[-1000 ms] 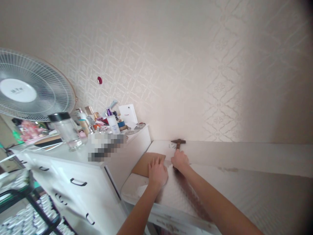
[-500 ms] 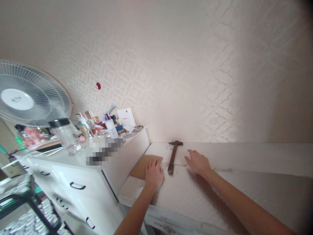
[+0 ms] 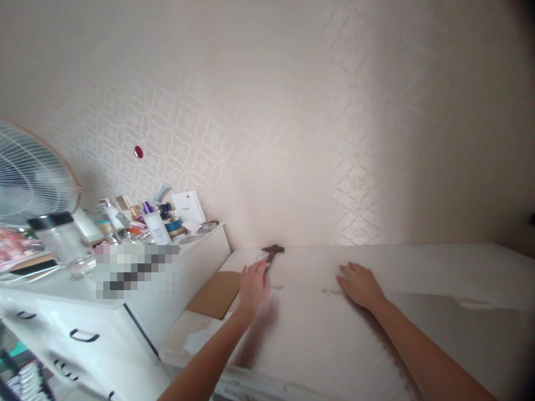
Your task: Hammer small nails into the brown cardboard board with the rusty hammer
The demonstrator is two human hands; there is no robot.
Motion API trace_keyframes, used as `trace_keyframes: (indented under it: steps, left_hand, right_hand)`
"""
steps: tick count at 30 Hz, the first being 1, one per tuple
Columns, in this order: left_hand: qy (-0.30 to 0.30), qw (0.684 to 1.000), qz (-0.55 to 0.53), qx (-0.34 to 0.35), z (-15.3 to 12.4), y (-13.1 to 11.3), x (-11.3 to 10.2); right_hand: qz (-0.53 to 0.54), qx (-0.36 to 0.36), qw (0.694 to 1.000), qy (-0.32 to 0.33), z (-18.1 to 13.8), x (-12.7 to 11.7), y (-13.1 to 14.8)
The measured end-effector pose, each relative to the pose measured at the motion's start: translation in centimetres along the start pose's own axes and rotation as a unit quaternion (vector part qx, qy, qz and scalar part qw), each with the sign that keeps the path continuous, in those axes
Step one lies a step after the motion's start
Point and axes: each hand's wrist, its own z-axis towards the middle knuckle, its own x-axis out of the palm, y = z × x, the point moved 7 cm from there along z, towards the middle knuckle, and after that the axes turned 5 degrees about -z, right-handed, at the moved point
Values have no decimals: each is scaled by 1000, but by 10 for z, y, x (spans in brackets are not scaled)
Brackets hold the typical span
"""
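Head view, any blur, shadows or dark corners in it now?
In the head view, the left hand is softly blurred; in the same view, brownish shadows or reflections show on the white surface; also in the head view, the upper right corner is dark and a pixelated patch hides part of the dresser.

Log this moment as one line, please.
left hand: partly covering hammer, grip unclear | right hand: open, contact with white surface unclear | brown sheet: lying beside left hand
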Motion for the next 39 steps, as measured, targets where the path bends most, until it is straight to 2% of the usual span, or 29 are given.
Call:
trace_keyframes:
  steps: [3,6,8,10,13,20,39]
  left_hand:
    - [61,994,-67,56,19,-69,32]
    - [122,983,-83,107,29,-132,74]
    - [168,976,-81,114,31,-160,100]
    - [195,971,-81,109,32,-175,117]
    - [209,968,-83,108,33,-178,128]
    - [230,963,-53,132,28,-166,135]
    - [236,961,-52,132,26,-172,132]
  right_hand:
    - [27,-2,1000,4,2,-5,1]
    - [44,-17,999,9,4,-8,-4]
    - [58,-44,997,18,5,-8,-5]
    - [71,-61,995,26,4,-8,-4]
    - [65,-50,996,26,2,-9,-4]
    - [56,-10,998,32,2,-9,-4]
    - [44,-15,998,50,2,-12,-3]
